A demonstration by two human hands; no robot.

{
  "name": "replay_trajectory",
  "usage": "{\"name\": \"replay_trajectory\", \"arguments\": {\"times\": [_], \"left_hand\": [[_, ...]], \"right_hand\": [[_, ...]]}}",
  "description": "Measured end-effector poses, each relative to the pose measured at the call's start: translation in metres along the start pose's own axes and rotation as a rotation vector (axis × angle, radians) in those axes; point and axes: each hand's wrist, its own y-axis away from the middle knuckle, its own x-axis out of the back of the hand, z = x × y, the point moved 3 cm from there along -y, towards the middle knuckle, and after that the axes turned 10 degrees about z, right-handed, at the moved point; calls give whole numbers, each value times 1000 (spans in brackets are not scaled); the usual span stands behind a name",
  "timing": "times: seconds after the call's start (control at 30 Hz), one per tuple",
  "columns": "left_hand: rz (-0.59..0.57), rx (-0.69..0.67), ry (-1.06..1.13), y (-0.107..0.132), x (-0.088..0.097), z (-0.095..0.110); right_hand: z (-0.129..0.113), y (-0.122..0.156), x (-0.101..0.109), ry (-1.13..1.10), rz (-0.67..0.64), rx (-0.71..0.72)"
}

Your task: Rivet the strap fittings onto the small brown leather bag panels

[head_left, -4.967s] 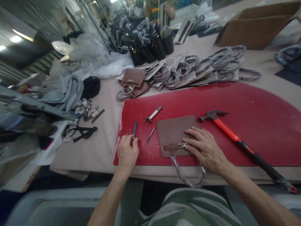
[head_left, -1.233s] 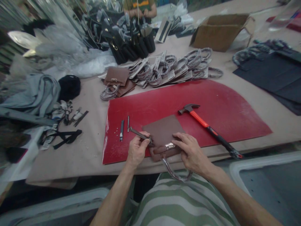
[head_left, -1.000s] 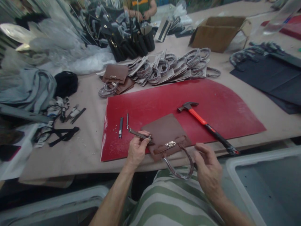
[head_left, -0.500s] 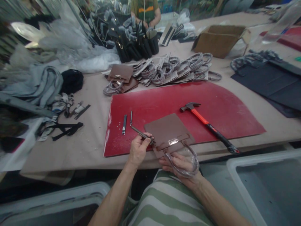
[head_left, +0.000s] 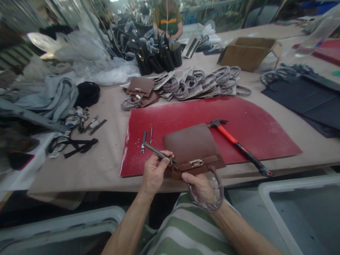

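Note:
My right hand (head_left: 199, 187) grips the near edge of a brown leather bag flap (head_left: 191, 145) with a silver clasp (head_left: 196, 163), lifting it off the red mat (head_left: 239, 124). The flap's plastic-wrapped handle (head_left: 216, 198) loops around my wrist. My left hand (head_left: 154, 172) pinches a thin metal punch tool (head_left: 158, 153) whose tip touches the flap's left edge. Two small metal tools (head_left: 146, 139) lie on the mat just left of the flap.
A hammer with an orange and black handle (head_left: 239, 147) lies right of the flap. Finished flaps with handles (head_left: 186, 85) are piled behind the mat, with black bags (head_left: 159, 58), a cardboard box (head_left: 248, 53) and dark sheets (head_left: 308, 95). Another person (head_left: 167, 21) works at the far side.
My right hand went from resting on top of the flap to under its near edge and lifted it. My left hand picked up the punch tool and holds it at the flap.

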Motion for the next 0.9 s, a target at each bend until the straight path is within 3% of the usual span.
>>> {"name": "replay_trajectory", "arguments": {"times": [0.33, 0.5, 0.7, 0.9], "left_hand": [[31, 80, 119, 13, 0, 15], [16, -17, 49, 18, 2, 20], [-2, -179, -251, 22, -1, 33], [2, -71, -250, 18, 2, 22]], "right_hand": [[10, 3, -2, -184, -81, -154], [12, 2, -3, -223, -103, -180], [6, 5, -6, -214, -166, -133], [7, 3, -6, -70, 10, -103]]}}
